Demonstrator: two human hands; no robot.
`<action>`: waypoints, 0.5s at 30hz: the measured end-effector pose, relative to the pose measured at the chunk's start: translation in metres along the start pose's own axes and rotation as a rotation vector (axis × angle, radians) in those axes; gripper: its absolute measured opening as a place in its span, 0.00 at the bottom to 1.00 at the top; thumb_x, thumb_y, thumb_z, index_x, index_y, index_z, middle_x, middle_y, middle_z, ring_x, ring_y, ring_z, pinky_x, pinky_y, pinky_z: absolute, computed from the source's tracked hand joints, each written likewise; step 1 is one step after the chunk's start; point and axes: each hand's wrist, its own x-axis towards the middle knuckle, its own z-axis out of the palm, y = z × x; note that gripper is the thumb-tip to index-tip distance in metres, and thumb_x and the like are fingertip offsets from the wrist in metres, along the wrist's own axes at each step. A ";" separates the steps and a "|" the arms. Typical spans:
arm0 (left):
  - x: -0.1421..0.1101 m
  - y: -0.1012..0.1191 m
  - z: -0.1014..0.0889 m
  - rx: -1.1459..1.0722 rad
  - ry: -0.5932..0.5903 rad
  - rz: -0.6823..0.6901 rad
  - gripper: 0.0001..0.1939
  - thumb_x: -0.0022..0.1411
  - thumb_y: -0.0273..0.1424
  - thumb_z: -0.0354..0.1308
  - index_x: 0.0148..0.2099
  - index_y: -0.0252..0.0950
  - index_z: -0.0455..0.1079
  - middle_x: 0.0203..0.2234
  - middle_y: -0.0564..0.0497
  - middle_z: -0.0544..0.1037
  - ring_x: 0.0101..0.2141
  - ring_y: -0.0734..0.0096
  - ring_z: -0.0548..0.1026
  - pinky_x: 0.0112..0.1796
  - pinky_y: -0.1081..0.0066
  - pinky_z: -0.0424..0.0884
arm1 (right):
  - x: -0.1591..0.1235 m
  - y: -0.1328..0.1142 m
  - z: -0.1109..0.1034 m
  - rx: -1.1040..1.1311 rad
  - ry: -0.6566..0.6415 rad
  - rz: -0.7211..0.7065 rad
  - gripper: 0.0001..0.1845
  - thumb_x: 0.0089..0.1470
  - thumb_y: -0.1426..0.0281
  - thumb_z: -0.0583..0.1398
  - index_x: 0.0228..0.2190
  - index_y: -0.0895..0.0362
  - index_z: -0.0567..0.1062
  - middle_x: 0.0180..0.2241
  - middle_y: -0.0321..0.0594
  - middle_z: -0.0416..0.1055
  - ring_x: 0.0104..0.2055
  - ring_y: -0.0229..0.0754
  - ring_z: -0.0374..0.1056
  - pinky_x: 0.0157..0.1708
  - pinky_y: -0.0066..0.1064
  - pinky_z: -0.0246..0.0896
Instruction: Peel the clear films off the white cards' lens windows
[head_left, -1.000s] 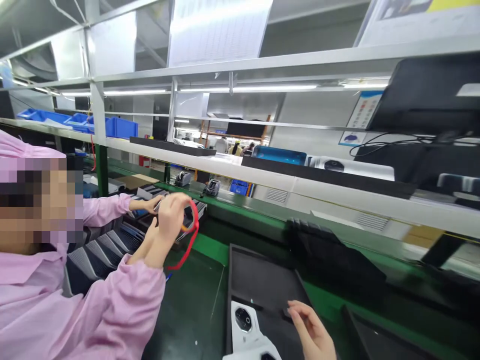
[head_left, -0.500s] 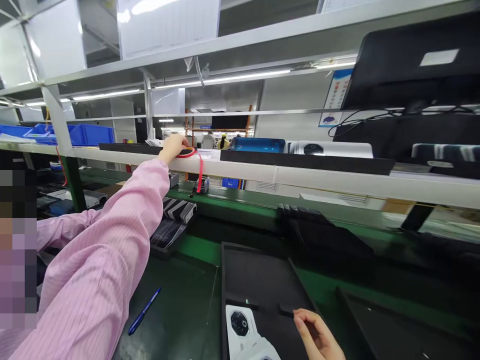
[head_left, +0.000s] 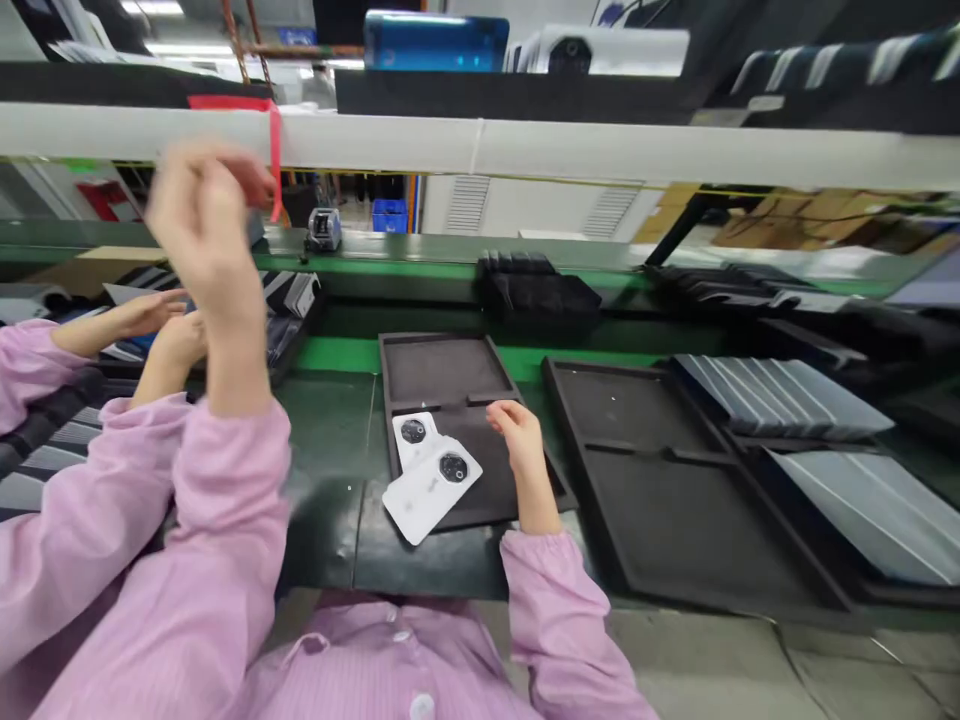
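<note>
Glossy white phone backs [head_left: 431, 480] on matte tray [head_left: 442, 370]

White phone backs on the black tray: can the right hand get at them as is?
Probably yes. The right hand rests on the black tray, right beside the two white phone backs, with nothing lying between them. The left hand is raised, well off to the side.

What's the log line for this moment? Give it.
left hand: raised, blurred | right hand: on black tray | two white phones: beside it
</note>
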 end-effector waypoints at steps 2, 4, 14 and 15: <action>-0.090 0.030 0.008 0.118 -0.466 -0.193 0.20 0.71 0.42 0.42 0.43 0.37 0.72 0.41 0.51 0.78 0.43 0.70 0.77 0.46 0.68 0.71 | -0.008 0.005 -0.001 -0.039 -0.048 0.010 0.21 0.55 0.53 0.65 0.28 0.58 0.71 0.27 0.34 0.69 0.30 0.38 0.67 0.36 0.32 0.65; -0.164 0.044 0.021 0.182 -0.820 -0.308 0.12 0.66 0.41 0.54 0.39 0.40 0.75 0.36 0.51 0.81 0.38 0.66 0.79 0.40 0.68 0.74 | -0.018 0.010 -0.004 -0.085 -0.084 0.023 0.19 0.54 0.55 0.66 0.27 0.58 0.71 0.28 0.35 0.70 0.31 0.38 0.67 0.38 0.34 0.65; -0.283 0.052 0.060 0.669 -1.453 -0.658 0.55 0.42 0.43 0.78 0.67 0.29 0.59 0.60 0.21 0.67 0.58 0.30 0.71 0.51 0.50 0.73 | -0.068 0.024 -0.006 -0.202 -0.124 0.098 0.42 0.30 0.55 0.71 0.46 0.53 0.61 0.42 0.44 0.69 0.46 0.52 0.68 0.53 0.46 0.63; -0.283 0.051 0.062 0.661 -1.476 -0.663 0.54 0.42 0.43 0.78 0.66 0.29 0.60 0.59 0.22 0.68 0.57 0.32 0.72 0.51 0.53 0.73 | -0.068 0.024 -0.005 -0.192 -0.133 0.107 0.45 0.27 0.56 0.72 0.47 0.53 0.60 0.41 0.43 0.69 0.46 0.53 0.68 0.54 0.48 0.62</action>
